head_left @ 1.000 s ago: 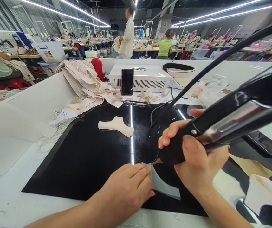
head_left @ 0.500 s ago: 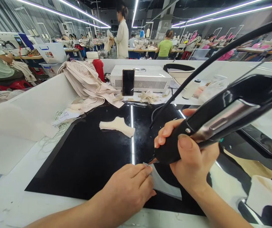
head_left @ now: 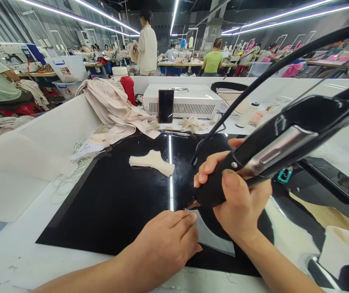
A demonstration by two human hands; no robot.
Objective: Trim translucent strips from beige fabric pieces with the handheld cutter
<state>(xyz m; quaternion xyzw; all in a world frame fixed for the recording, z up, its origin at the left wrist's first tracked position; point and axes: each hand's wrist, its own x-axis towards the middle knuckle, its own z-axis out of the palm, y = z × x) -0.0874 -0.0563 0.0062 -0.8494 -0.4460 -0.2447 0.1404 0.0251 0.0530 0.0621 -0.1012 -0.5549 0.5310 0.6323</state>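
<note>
My right hand (head_left: 238,195) is wrapped round a black corded hand tool (head_left: 281,142) with a shiny metal lever along its side. The copper-coloured tip of the tool points down and left, close to my left fingertips. With its fingers pressed together, my left hand (head_left: 168,244) pinches the upper end of a thin, curved grey fabric strip (head_left: 215,236), which lies on the black glossy board (head_left: 107,207). Whether the tip touches the strip, I cannot tell. Beyond my left hand, a cream fabric piece (head_left: 151,162) lies flat on the board.
A phone (head_left: 166,106) leans against a vented white box (head_left: 189,99). Beige fabric (head_left: 110,106) is heaped at the back left beside a red bottle (head_left: 127,90). Cream pieces (head_left: 287,232) and a teal tool (head_left: 284,175) lie at right. The tool's black cable (head_left: 250,93) arcs overhead.
My right hand and the black tool have shifted slightly left. My left hand stays at the strip's end. A standing person in the background has moved left.
</note>
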